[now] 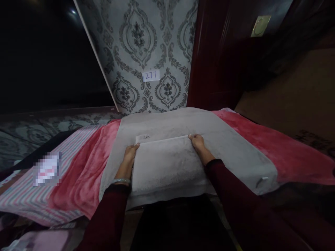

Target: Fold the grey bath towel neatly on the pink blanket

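Note:
A light grey folded towel [162, 164] lies flat on a larger grey cloth [178, 122]. At the towel's far left corner, my left hand [131, 152] pinches the edge between thumb and fingers. My right hand [197, 142] grips the far right corner the same way, thumb on top. Just beyond the far edge, near the left corner, a strip with a small dark print shows. The fingers under the towel are hidden.
Red plush fabric [261, 139] spreads under the grey cloth, with a striped sheet [68, 157] at the left. A blurred white packet [47, 170] rests on the stripes. Behind are a dark screen [52, 55], patterned wallpaper [167, 42] and a cardboard surface [295, 94].

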The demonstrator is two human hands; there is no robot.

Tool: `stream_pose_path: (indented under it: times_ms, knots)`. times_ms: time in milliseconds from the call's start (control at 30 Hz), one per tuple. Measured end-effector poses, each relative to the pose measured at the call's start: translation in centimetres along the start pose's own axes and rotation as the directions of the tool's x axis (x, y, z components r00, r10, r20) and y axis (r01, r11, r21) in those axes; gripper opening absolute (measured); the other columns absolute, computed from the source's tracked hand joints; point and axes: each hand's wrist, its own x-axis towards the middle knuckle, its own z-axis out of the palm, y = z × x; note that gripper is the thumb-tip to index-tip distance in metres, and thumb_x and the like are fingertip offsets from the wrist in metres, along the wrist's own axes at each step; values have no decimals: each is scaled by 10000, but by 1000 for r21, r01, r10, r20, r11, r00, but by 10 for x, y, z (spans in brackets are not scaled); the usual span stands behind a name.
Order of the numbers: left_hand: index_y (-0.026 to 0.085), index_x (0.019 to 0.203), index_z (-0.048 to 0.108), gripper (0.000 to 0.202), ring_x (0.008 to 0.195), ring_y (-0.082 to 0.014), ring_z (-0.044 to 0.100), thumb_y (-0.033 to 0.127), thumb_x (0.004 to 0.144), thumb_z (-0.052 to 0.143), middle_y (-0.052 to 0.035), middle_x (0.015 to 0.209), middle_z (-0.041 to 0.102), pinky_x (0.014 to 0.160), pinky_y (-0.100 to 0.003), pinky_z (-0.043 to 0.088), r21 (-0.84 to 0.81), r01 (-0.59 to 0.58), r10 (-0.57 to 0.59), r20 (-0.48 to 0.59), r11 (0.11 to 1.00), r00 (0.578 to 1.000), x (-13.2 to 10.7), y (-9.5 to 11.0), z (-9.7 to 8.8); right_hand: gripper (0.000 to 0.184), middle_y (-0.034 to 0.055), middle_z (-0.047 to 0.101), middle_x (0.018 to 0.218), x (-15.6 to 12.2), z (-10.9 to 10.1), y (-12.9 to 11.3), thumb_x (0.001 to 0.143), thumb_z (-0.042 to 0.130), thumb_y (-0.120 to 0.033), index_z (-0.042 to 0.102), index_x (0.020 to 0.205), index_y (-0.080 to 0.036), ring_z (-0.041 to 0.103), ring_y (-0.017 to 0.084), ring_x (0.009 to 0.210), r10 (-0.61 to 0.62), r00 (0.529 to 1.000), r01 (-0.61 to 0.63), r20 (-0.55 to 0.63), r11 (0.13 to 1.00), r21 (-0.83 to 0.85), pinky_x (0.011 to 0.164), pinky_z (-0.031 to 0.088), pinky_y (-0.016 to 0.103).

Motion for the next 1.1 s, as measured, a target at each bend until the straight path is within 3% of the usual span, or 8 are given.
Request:
stream_pose_path:
  times_ms: [333, 500, 733, 867, 933, 1000, 1067, 1100]
  knots:
    - [162, 583, 640, 273, 567, -181, 573, 407, 627, 753, -32, 550, 633, 556, -278, 423, 37, -56, 56, 3, 998, 998, 4, -5, -3, 318, 138, 762, 914, 2, 2, 1, 911, 543, -353, 771, 882, -134, 688, 250, 912, -44, 999, 43, -13, 994, -97, 759, 477, 280]
    - [166, 634, 667, 233, 667, -207, 635, 390, 665, 721, -42, 627, 682, 637, -291, 470, 65, -79, 81, -21, 995, 997, 8, -7, -3, 350, 149, 771, 956, 3, 2, 0, 949, 521, -346, 793, 950, -126, 712, 246, 920, -12, 1000, 13, 8, 989, -147, 763, 501, 275]
    - [173, 619, 640, 322, 626, -247, 657, 481, 667, 721, -76, 600, 666, 600, -334, 494, 170, -62, 62, 8, 984, 998, 11, -6, -4, 368, 170, 761, 1068, -4, -6, -8, 993, 503, -347, 777, 1045, -106, 703, 247, 1007, -25, 998, 38, 62, 975, -217, 822, 503, 271]
    - [130, 895, 722, 361, 1023, -351, 698, 423, 684, 722, -176, 945, 759, 857, -418, 543, 282, -116, 143, -78, 952, 987, 8, 8, -10, 405, 202, 715, 1211, -11, -19, -22, 964, 560, -290, 688, 1277, -68, 667, 284, 1121, -43, 994, 68, 104, 967, -246, 936, 497, 326]
    - [125, 1159, 693, 507, 1290, -353, 583, 378, 720, 708, -202, 1269, 696, 1074, -450, 450, 406, -284, 325, -35, 869, 945, 0, 15, -4, 546, 207, 608, 1406, -22, -22, -31, 943, 593, -271, 551, 1460, -98, 568, 309, 1293, -158, 980, 186, 118, 942, -281, 1054, 447, 379]
    - [139, 1367, 598, 629, 1448, -323, 440, 390, 793, 663, -184, 1498, 552, 1201, -451, 317, 528, -543, 513, 218, 653, 830, -12, 16, 10, 626, 170, 453, 1573, -37, -20, -37, 960, 573, -295, 435, 1559, -176, 420, 318, 1440, -334, 922, 383, 195, 862, -334, 1156, 363, 447]
    - [167, 1485, 502, 682, 1524, -309, 324, 455, 873, 591, -153, 1604, 434, 1247, -479, 227, 544, -738, 519, 529, 400, 671, -27, 11, 31, 615, 119, 335, 1654, -55, -13, -40, 994, 517, -347, 391, 1587, -242, 301, 323, 1514, -453, 826, 559, 337, 740, -375, 1205, 282, 526]
    - [188, 1518, 466, 694, 1545, -309, 276, 491, 900, 557, -136, 1633, 392, 1256, -504, 193, 536, -779, 464, 628, 325, 625, -34, 7, 41, 601, 98, 300, 1671, -64, -9, -39, 1009, 486, -373, 381, 1591, -263, 260, 321, 1533, -467, 785, 611, 407, 692, -384, 1216, 246, 555]
